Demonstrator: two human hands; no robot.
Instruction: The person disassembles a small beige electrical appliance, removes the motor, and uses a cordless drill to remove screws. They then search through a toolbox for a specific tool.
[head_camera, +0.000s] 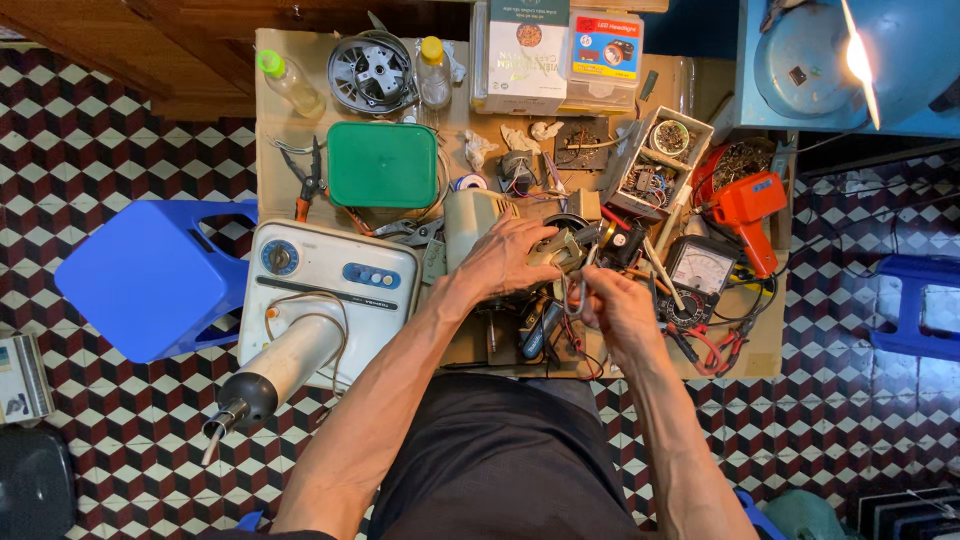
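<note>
Both hands work mid-bench: left hand (508, 258) grips a beige motor housing (560, 247); right hand (618, 310) fingers pinch a thin grey wire loop (574, 294).

Left hand (505, 258) pressing on small motor assembly (560, 245); right hand (615, 305) pinching wire loop (574, 293) beside it

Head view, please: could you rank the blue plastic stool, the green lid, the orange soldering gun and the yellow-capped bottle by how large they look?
1. blue plastic stool, though it may stand nearer the camera or lower than the table things, so unsure.
2. green lid.
3. orange soldering gun.
4. yellow-capped bottle, close to the gun in apparent size.
</note>
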